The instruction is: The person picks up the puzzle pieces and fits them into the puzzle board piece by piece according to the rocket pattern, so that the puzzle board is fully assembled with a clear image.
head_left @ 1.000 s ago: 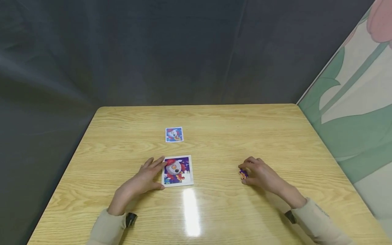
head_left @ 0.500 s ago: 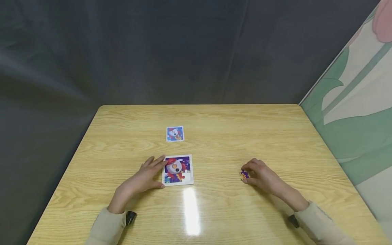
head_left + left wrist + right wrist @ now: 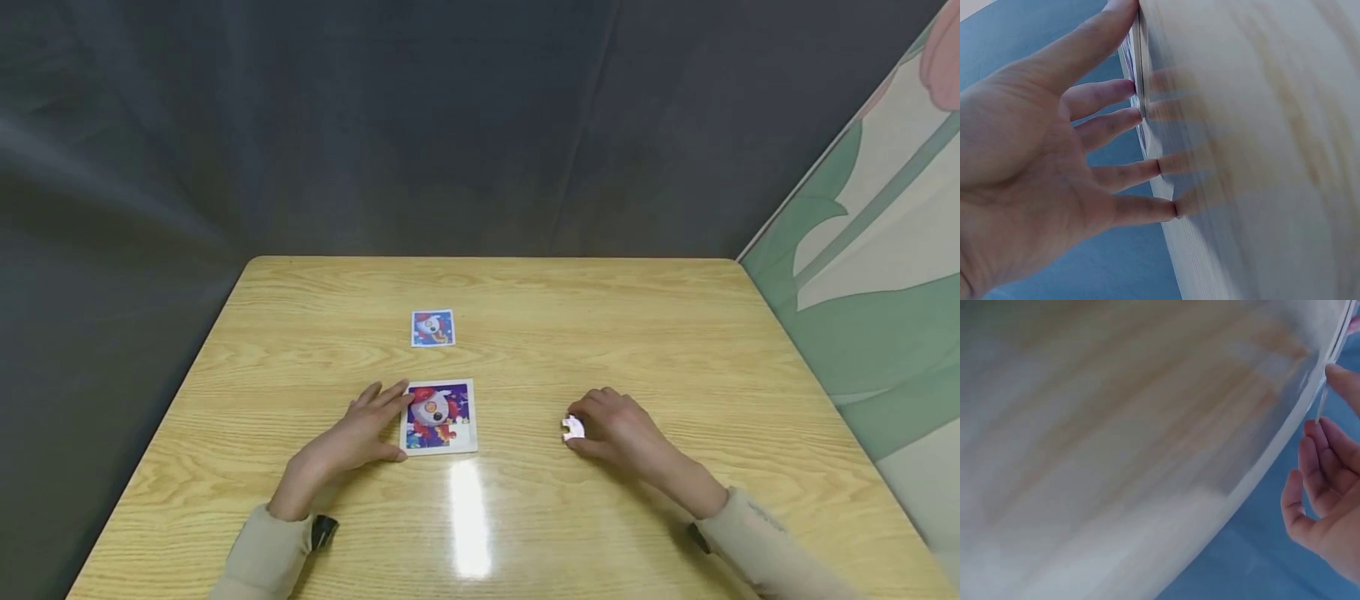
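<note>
A square jigsaw puzzle in a white frame (image 3: 475,417) lies on the table, its picture showing a round white character with red parts. One pale, pictureless patch shows at its lower right. My left hand (image 3: 348,439) rests at the frame's left side, fingers spread over its upper left corner and thumb by the lower left; the left wrist view shows the fingers extended along the edge. Right of the puzzle, my right hand (image 3: 624,435) pinches a puzzle piece (image 3: 574,427), which gleams white here. Edge-on, the piece (image 3: 1321,403) is a thin strip between thumb and fingertips.
A small picture card (image 3: 432,328) with a similar image lies behind the puzzle. The wooden table (image 3: 600,325) ends at a dark curtain (image 3: 480,125) at the back, with a flower-patterned cloth (image 3: 885,333) on the right.
My right hand has moved a little left with the puzzle piece, which now gleams white instead of showing its purple and orange print. The left hand stays at the puzzle frame.
</note>
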A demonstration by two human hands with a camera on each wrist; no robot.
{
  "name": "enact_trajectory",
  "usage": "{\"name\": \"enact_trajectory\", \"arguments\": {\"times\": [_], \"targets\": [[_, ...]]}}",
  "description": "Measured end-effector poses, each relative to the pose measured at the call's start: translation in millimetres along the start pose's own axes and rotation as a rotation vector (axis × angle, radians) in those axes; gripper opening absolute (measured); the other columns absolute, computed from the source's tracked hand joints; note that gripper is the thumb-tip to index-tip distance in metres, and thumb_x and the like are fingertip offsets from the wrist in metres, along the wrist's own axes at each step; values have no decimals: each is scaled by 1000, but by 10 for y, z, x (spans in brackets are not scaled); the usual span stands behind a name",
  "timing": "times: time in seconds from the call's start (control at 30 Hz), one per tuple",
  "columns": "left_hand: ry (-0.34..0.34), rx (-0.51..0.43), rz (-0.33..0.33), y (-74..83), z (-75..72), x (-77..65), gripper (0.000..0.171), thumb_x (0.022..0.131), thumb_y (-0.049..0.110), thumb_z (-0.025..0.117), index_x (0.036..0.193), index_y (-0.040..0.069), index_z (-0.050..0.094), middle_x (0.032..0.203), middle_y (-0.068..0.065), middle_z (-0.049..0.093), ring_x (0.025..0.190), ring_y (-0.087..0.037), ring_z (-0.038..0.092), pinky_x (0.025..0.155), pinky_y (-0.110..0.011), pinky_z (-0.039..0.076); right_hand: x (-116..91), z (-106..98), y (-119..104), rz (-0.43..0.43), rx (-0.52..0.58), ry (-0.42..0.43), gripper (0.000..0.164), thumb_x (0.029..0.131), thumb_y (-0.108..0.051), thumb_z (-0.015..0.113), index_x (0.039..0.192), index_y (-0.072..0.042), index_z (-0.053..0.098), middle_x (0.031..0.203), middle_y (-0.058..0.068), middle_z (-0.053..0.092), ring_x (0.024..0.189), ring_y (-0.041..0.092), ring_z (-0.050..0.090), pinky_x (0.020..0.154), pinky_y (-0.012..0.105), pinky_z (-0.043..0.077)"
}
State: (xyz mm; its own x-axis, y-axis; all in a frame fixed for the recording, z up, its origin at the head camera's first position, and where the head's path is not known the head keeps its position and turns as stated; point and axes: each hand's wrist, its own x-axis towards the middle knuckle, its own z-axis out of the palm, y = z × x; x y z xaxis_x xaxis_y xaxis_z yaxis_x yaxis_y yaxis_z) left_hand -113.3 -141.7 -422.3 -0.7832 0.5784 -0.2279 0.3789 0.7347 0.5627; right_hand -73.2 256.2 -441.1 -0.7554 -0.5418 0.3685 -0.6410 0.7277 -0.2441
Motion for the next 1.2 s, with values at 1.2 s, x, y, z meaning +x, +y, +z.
{"name": "enact_trajectory", "arguments": {"times": [1.2], "targets": [[6,18,0,-31,11,13,80,78,24,79,145,1,40,158,-15,21,140,-51,10,105,-74,12,1018,580,-849,-13,78,-232,41,80,-39,76,107,-9,70,96,0,66,82,13,54,66,24,47]]}}
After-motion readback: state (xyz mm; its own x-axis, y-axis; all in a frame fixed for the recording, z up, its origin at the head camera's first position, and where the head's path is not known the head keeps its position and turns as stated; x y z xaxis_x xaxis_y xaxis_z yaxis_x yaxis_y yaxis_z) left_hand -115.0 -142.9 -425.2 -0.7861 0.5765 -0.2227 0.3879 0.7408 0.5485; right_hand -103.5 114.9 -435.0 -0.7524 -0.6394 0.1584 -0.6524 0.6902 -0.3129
